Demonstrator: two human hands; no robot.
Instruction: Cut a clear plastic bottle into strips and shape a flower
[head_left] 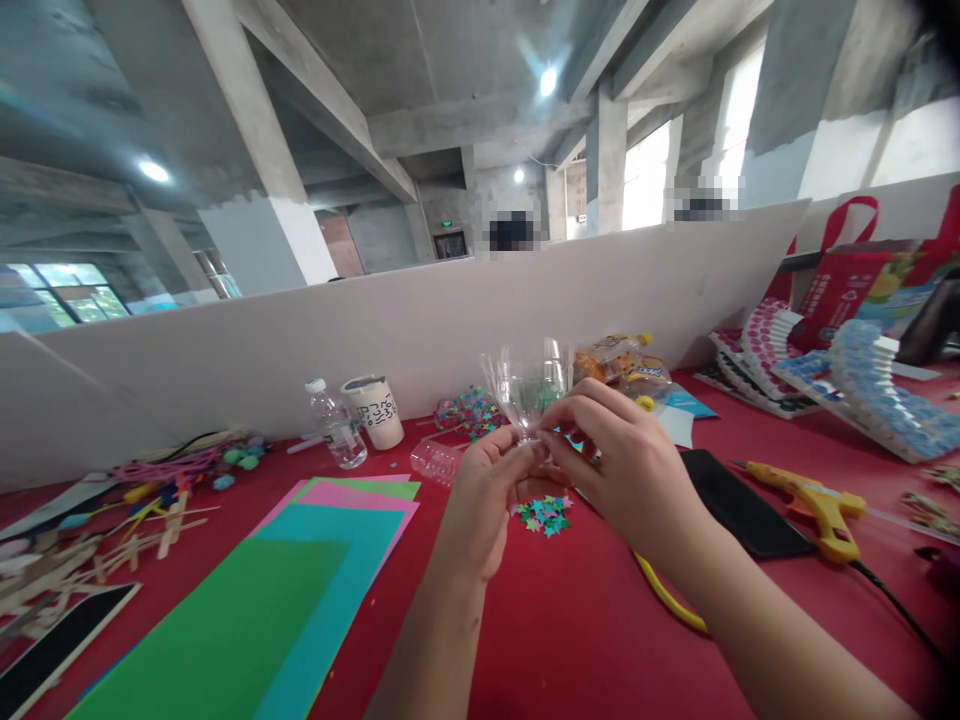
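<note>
Nearest: one stack of flat rectangular sheets in green, blue and pink (247, 590), on a red-covered tabletop (555, 620).

Left hand (484, 495), bare: grip closed, thumb and fingers about the narrow lower end of one clear, flared plastic piece with upright strips (525, 390). Right hand (626, 450), bare: grip narrow, fingertips pinching that same end.

Position: I see the piece between the hands, raised off the tabletop, strips upward, near a small heap of multicoloured star-shaped bits (544, 515).

Handling: I judge it very light, thin, springy and slick, its strips liable to crease. I would take hold at the narrow base, probably the stiffest part, and spare the strips.

Beyond: one clear, white-capped plastic bottle (337, 430) and one cream cup with dark lettering (376, 415), both standing.

Farthest: one long white partition (375, 310).
</note>
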